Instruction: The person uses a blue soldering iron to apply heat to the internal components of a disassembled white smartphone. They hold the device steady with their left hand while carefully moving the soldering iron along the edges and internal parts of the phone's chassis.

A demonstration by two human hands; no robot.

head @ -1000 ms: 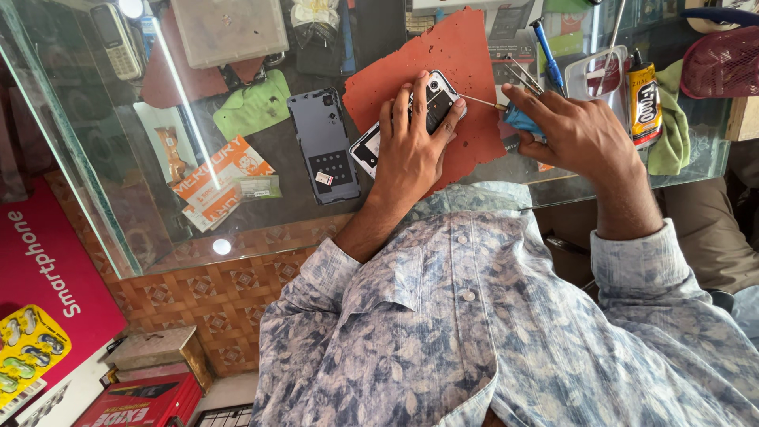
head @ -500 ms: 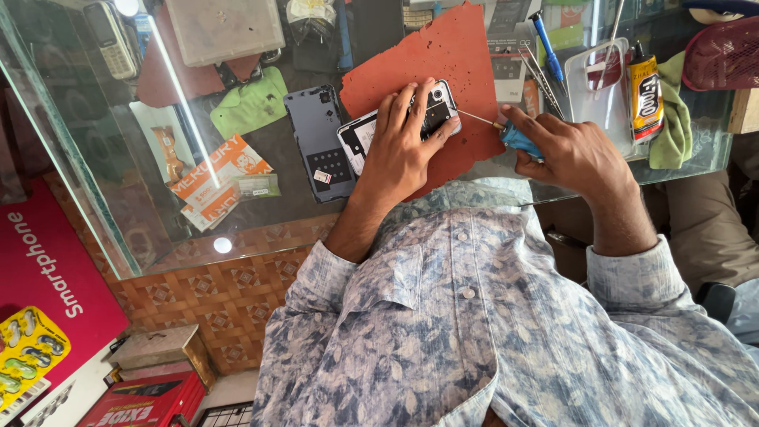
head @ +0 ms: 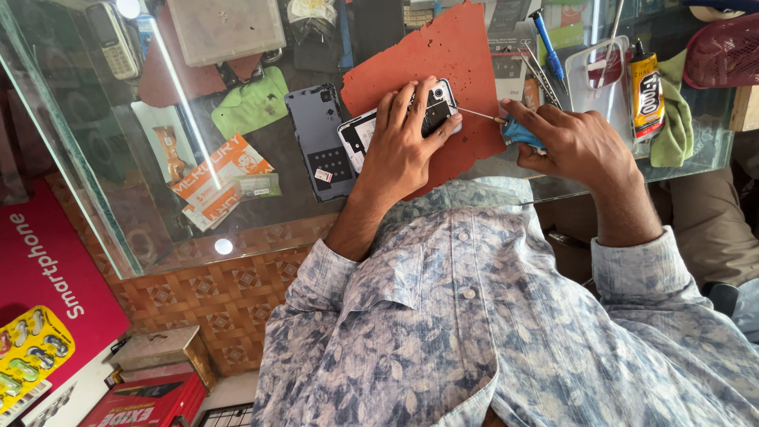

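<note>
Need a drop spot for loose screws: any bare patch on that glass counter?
Bare red mat above the opened phone. Bare glass below the grey back cover, right of the orange packet. Crowded: top edge, and right around screwdrivers, clear case, glue tube.

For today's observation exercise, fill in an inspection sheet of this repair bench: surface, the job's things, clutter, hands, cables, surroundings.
Surface: glass counter with a red mat on top.
Job's things: opened phone on the mat; blue-handled screwdriver with its tip at the phone's upper end.
Clutter: grey back cover beside the phone, clear case, glue tube, green cloth, a second blue screwdriver, tweezers.
Hands: left hand presses the phone down; right hand grips the screwdriver.
Cables: nothing seen.
Surroundings: old handset and orange packet under the glass; red boxes on the floor.
</note>
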